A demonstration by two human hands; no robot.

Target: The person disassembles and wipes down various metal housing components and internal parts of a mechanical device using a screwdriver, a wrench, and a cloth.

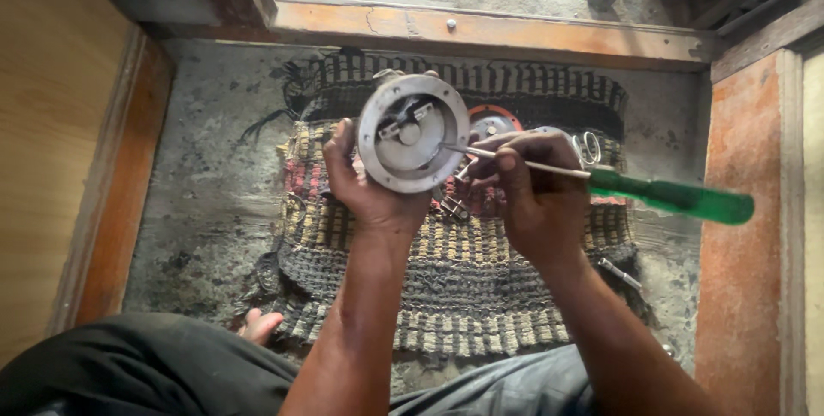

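Observation:
My left hand [365,188] grips a round metal part [412,133], a shallow disc-shaped housing with small fittings inside, and holds it up facing me. My right hand [532,193] holds a screwdriver with a green handle [674,197]. Its metal shaft runs left across my fingers, and the tip rests inside the round housing near its right rim.
A striped woven mat [463,296] lies on the rough concrete floor [206,201]. On it sit a round part with an orange ring [493,120], scissors [588,145] and small metal pieces [451,206]. A wooden threshold [481,31] crosses the top; my legs and a bare toe [257,326] are below.

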